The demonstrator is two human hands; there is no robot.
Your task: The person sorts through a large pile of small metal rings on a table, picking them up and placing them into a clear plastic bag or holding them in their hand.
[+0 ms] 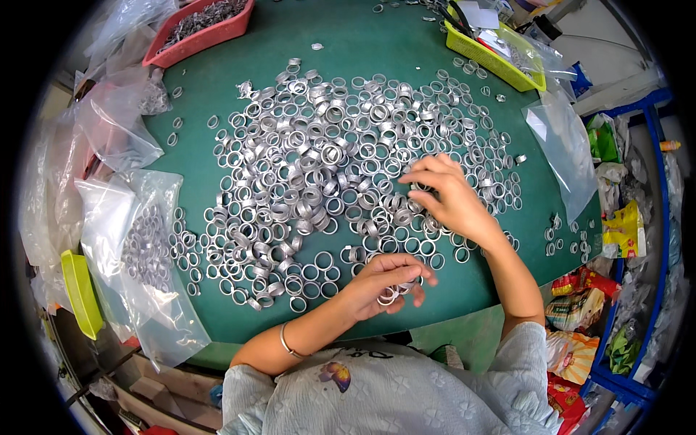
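A broad heap of silver metal rings [312,156] covers the middle of the green tabletop [210,47]. At the near edge of the heap, my left hand [377,281] is closed around several metal rings [389,296], which show below its fingers. My right hand [453,199] reaches over the right part of the heap, thumb and fingers apart. Rings lie just under and behind its fingertips; none is plainly gripped.
A red basket [199,36] of small metal pieces stands far left, a yellow-green basket [493,54] far right. A clear bag holding rings [148,250] lies at the left. Colourful packets [576,312] fill a blue rack [656,239] at the right.
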